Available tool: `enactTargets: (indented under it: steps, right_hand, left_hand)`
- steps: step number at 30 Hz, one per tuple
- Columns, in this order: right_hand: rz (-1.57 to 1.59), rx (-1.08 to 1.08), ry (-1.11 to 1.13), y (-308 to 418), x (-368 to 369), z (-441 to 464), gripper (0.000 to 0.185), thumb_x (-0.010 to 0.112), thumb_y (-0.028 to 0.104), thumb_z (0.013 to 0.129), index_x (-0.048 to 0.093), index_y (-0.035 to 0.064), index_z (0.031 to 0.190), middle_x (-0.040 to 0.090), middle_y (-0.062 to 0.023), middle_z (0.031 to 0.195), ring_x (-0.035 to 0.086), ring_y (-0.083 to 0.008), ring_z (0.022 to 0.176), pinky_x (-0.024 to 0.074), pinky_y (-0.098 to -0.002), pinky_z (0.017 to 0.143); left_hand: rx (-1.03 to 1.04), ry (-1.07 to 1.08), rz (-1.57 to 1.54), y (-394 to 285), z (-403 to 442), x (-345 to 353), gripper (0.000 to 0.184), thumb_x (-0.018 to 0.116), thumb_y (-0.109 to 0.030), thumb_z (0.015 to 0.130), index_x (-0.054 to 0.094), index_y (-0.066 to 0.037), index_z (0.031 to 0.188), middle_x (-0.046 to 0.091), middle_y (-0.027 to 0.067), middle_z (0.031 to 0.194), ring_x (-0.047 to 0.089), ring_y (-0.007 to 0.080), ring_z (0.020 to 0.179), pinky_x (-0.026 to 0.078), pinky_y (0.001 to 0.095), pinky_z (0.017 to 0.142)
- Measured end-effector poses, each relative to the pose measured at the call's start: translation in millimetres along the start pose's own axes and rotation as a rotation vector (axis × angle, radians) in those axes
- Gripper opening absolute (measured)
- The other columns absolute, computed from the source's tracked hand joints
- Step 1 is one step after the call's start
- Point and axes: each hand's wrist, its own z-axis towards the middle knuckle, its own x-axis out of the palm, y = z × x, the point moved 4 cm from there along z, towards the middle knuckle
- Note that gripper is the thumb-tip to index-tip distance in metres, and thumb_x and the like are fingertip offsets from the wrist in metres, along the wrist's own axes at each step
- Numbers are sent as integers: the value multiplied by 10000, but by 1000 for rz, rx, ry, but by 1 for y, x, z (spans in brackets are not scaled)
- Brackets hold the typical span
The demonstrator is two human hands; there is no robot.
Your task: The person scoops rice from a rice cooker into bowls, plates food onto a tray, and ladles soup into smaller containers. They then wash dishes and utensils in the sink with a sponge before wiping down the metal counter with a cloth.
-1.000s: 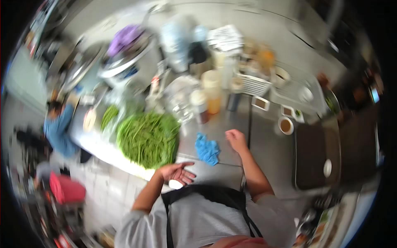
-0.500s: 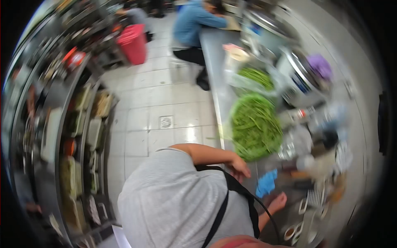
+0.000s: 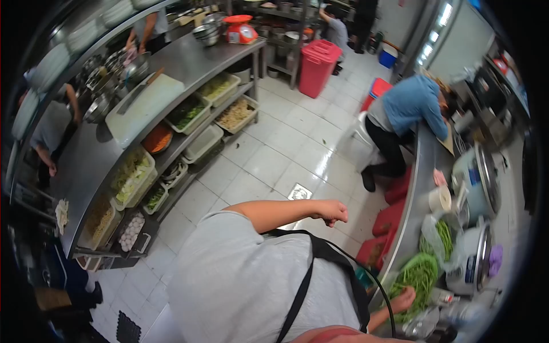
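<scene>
Folded shut, my left hand [image 3: 331,212] hangs over the floor [image 3: 274,146], and I see nothing in it. My right hand [image 3: 404,299] is curled beside the long greens [image 3: 422,279]; I cannot tell if it grips or touches them. The greens sit in a green bag on the metal counter [image 3: 426,157].

My view has just swung away from the counter top, toward the floor and the shelves. To me, that means I get a poorer look at the greens, down near the edge.

Along the same counter are a clear bag of greens [image 3: 444,243], a white roll [image 3: 439,199], big pots [image 3: 476,183] and a purple cloth [image 3: 495,260]. A person in a blue top [image 3: 414,103] leans on its far end.

A drain [image 3: 299,192] is set in the white tiles. Across the floor, a long table [image 3: 200,54] holds a cutting board [image 3: 146,108] and an orange scale [image 3: 240,31], with food tubs [image 3: 200,146] on shelves below. A red bin [image 3: 317,68] stands past it.
</scene>
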Motion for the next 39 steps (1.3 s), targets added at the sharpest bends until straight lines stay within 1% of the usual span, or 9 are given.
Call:
enactTargets:
  steps: [5,11,17,23,26,29,32,35,39]
  right_hand:
    - [287,-44,620,63,253,-30,120,482,90,817,516,12,733,491,-19,684,447,-84,638,380,-204,594]
    - [142,-110,1135,102,429,-80,149,526,148,792,545,3,762,511,-14,657,457,-83,622,384,-216,575]
    - [66,-198,1302,95,566,-83,168,532,157,776,562,-8,783,570,-84,714,517,-142,678,415,-261,637]
    - [181,-224,1423,139,694,-81,168,520,148,779,571,-9,807,578,-88,732,524,-145,685,417,-262,648]
    - [198,-368,1515,186,743,-98,151,536,124,759,575,-12,812,581,-104,734,544,-162,661,434,-268,617]
    - [239,-453,1614,228,774,-124,146,551,112,743,578,-7,824,583,-115,748,556,-182,655,443,-270,602]
    - [249,-471,1677,257,790,-154,157,559,118,739,581,-4,836,583,-121,766,561,-183,664,446,-268,608]
    - [220,-420,1684,261,800,-181,169,562,120,735,583,0,853,583,-128,769,564,-190,674,447,-272,615]
    - [-108,-193,1661,233,806,-206,210,561,169,746,576,2,872,588,-129,778,555,-186,731,433,-276,669]
  left_hand:
    - [31,-313,-290,15,-86,-138,245,469,-283,798,510,-44,765,410,3,476,450,107,420,392,244,434]
    - [120,-756,-364,19,-181,-267,273,442,-331,823,497,-71,884,465,8,566,501,108,517,424,237,492]
    - [175,-1152,-282,-27,-266,-389,223,463,-278,828,493,-89,943,512,25,660,531,110,582,433,226,519]
    - [317,-1465,-138,-122,-369,-458,276,452,-314,842,502,-83,983,527,12,723,533,89,612,437,201,560]
    - [299,-1644,23,-160,-426,-487,292,460,-324,836,502,-88,1002,523,2,765,518,70,654,432,195,567]
    - [200,-1855,153,-194,-482,-510,295,477,-327,823,503,-103,1013,513,-2,780,506,69,705,421,205,584]
    - [36,-2056,530,-234,-543,-538,342,503,-337,800,512,-81,1026,539,25,834,518,122,733,419,250,626]
    - [-45,-2278,1008,-280,-619,-577,413,538,-347,743,537,-38,1017,600,141,900,561,232,861,430,302,733]
    - [-425,-2440,1316,-334,-685,-621,464,452,-418,766,510,-86,1085,543,154,1050,504,292,991,388,374,824]
